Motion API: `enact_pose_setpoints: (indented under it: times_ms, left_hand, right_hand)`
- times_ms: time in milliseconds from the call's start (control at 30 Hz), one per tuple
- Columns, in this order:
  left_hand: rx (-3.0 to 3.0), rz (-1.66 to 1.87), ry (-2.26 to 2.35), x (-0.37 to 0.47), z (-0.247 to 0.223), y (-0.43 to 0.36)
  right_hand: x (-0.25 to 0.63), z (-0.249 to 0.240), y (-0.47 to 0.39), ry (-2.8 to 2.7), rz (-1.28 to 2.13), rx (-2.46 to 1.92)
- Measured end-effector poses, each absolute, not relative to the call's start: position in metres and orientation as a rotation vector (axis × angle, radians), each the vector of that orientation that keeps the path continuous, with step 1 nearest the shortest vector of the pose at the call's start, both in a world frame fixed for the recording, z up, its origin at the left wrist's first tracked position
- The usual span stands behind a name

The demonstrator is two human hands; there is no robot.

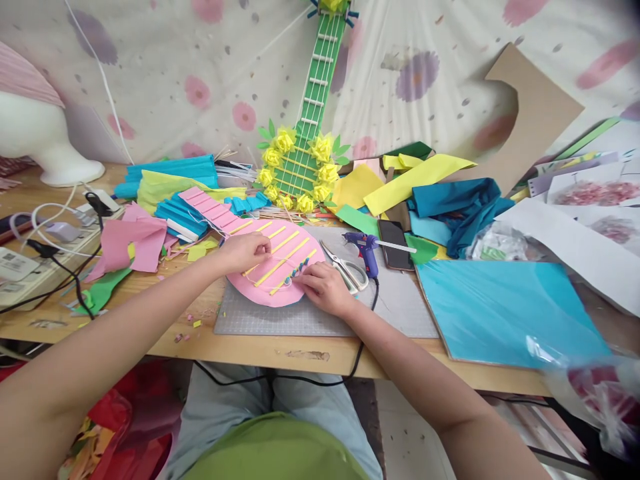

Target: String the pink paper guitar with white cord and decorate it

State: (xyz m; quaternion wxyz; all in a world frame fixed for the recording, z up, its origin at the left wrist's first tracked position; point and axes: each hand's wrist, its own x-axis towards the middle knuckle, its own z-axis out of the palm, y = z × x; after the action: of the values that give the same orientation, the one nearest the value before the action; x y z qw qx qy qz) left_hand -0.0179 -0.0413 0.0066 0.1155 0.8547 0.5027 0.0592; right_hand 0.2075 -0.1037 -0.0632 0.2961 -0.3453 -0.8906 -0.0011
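A pink cardboard guitar shape (269, 292) with yellow strips across its round body lies on the grey cutting mat (400, 313). Its narrow neck (207, 208) points to the upper left. Over the body's left part, my left hand (246, 253) is closed in a pinch on a thin white string. My right hand (326, 287) rests at the body's lower right edge, fingertips pinched by a small loop of the string (287, 282). Beside those fingertips sits a row of small blue-green pieces (297, 268). What exactly the right fingertips grip is partly hidden.
Scissors (345, 267), a purple glue gun (367, 253) with its black cable, and a phone (395, 243) lie right of the guitar shape. A finished green guitar (314, 87) with yellow flowers leans behind. Paper scraps (133, 237) and a blue board (500, 307) flank the mat.
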Motion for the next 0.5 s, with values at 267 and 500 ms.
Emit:
enact_pose_setpoints:
  times_ms: [267, 500]
  left_hand:
    - [2.575, 0.155, 0.882, -0.022, 0.003, -0.056]
    - [2.395, 0.002, 0.840, -0.025, 0.022, -0.049]
  right_hand:
    - [0.207, -0.065, -0.100, -2.286, -0.001, -0.814]
    - [0.207, -0.065, -0.100, -2.287, -0.011, -0.794]
